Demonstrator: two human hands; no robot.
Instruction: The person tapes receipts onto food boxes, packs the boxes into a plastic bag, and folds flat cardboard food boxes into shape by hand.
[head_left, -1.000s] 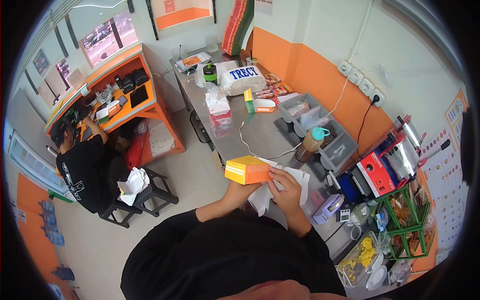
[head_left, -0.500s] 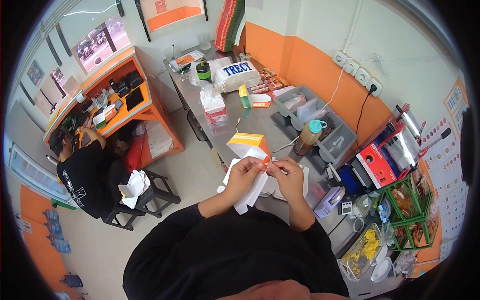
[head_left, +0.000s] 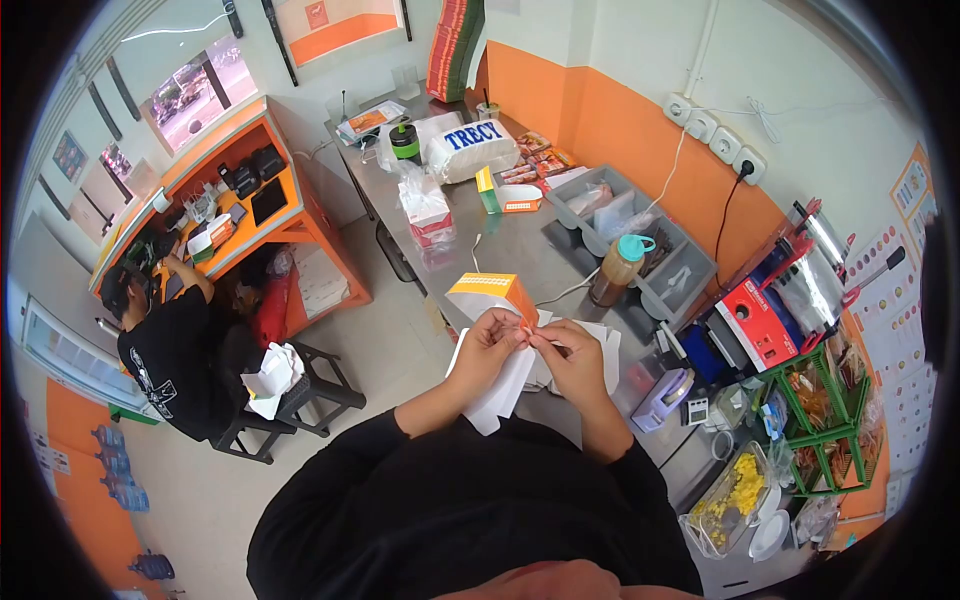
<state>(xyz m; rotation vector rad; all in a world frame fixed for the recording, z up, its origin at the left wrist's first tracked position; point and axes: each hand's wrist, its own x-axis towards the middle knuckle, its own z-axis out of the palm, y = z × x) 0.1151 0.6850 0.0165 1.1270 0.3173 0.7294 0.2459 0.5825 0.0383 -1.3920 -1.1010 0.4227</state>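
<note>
An orange-and-white folding paper box point(head_left: 493, 290), partly folded with loose white flaps, is held up in front of my body over the table. My left hand point(head_left: 486, 352) pinches its orange edge, fingers closed. My right hand point(head_left: 570, 358) meets the left at the same edge, with thumb and fingertips pressed together on the box. The fingers hide the exact spot where they grip. White unfolded cardboard point(head_left: 609, 345) shows beneath and beside my right hand on the metal table point(head_left: 560, 245).
Near my hands stand a brown-filled bottle point(head_left: 617, 272), a grey divided tray point(head_left: 672, 298) and a purple tape dispenser point(head_left: 662, 400). To the right are a red machine point(head_left: 757, 328), green baskets point(head_left: 815, 435) and a yellow-food container point(head_left: 727, 500). A person point(head_left: 170, 350) sits at left.
The box has tilted slightly and shifted a little toward the left. Both hands keep their pinch on its edge, with small finger movements. The view has shifted slightly.
</note>
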